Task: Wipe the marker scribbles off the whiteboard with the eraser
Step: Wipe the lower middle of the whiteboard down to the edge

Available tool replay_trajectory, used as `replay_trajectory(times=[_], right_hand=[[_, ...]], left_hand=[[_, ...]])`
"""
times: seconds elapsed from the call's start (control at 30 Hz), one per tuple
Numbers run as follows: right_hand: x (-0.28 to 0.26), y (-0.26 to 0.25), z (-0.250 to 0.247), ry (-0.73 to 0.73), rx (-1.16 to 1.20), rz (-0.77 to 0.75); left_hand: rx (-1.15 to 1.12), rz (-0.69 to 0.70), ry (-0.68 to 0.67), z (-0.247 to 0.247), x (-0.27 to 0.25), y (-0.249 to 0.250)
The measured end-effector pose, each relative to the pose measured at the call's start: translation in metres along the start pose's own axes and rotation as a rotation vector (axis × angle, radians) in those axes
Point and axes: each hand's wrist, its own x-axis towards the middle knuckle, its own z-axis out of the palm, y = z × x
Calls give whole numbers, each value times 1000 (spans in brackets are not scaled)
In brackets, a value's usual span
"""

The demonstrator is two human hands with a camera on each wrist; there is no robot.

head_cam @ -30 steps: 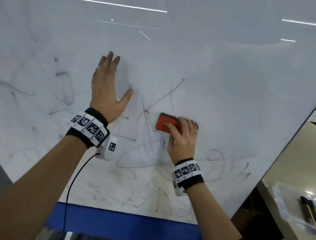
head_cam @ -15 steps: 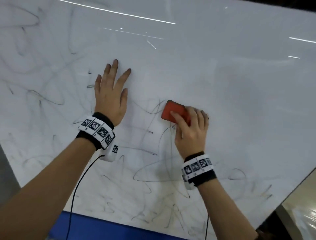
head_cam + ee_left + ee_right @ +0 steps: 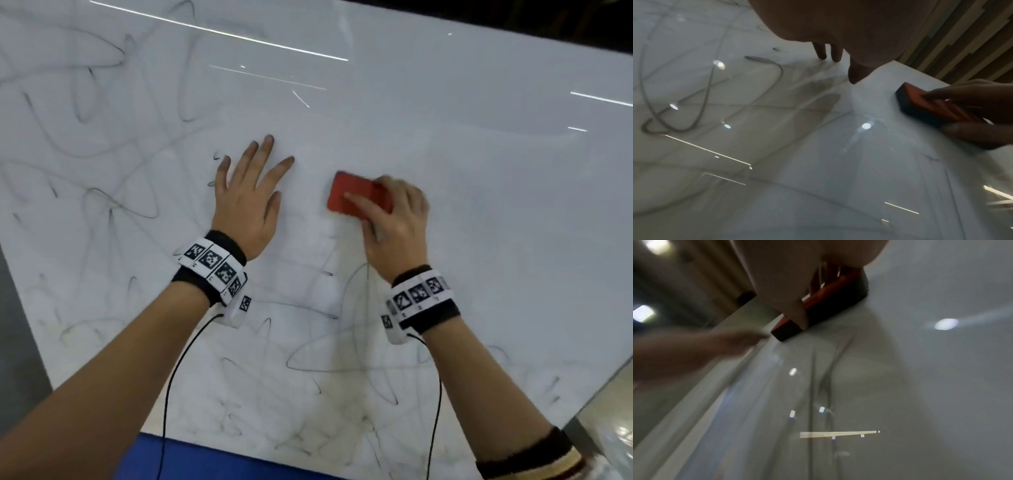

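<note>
A large whiteboard [image 3: 479, 205] fills the head view, with grey marker scribbles [image 3: 102, 205] over its left and lower parts. My right hand [image 3: 390, 219] grips a red eraser [image 3: 352, 198] with a dark felt underside and presses it on the board near the middle. In the left wrist view the eraser [image 3: 925, 104] lies flat under those fingers, and in the right wrist view the eraser [image 3: 828, 305] shows with a thumb along its side. My left hand [image 3: 250, 192] lies flat on the board, fingers spread, just left of the eraser.
The board's upper right looks wiped. Its far edge [image 3: 479, 37] meets a dark background. A blue strip [image 3: 222, 459] runs below the near edge, and a pale floor [image 3: 613, 421] shows past the lower right corner. Cables [image 3: 178, 377] hang from both wristbands.
My right hand has slid the eraser up the board, away from the loops near my wrist. The left hand has stayed flat on the board, and the view has shifted up and left.
</note>
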Motion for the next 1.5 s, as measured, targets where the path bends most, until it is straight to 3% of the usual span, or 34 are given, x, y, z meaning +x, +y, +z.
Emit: replay_trajectory(times=[0.1, 0.17, 0.23, 0.3, 0.4, 0.47, 0.6, 0.67, 0.73, 0.87, 0.93, 1.0, 1.17, 1.23, 1.4, 1.5], right_hand=[[40, 33, -30, 280, 60, 344], [45, 24, -23, 391, 73, 450], [20, -8, 6, 262, 66, 306], [-31, -50, 36, -32, 57, 64], [-79, -73, 43, -250, 20, -80], [-52, -60, 33, -176, 26, -44], [45, -25, -3, 139, 60, 299], [50, -26, 1, 204, 83, 342], [17, -47, 26, 125, 64, 251], [-99, -105, 69, -297, 98, -139], [-115, -113, 65, -380, 77, -195], [-91, -99, 52, -279, 54, -94], [-35, -23, -6, 195, 9, 431], [-46, -29, 7, 245, 30, 480], [-138, -100, 63, -197, 104, 83], [-138, -80, 51, -228, 85, 66]], left_hand=[[-26, 27, 14, -11, 1, -3], [-54, 45, 39, -18, 3, -3], [-65, 50, 75, -22, 5, -5], [-56, 38, 101, -26, 8, -9], [-92, -8, 95, -30, 5, -10], [-92, -33, 74, -32, -1, -11], [-120, -64, 13, -31, -10, -17], [-132, -77, -1, -30, -17, -16], [-132, -82, 5, -29, -20, -17], [-110, -83, -34, -23, -24, -18], [-106, -86, -81, -18, -24, -16], [-78, -68, -63, -13, -23, -15], [-68, -2, -39, -7, -30, -8], [-58, -13, -75, -3, -32, -3], [5, -46, -102, 4, -28, 4], [24, -44, -96, 7, -31, 2]])
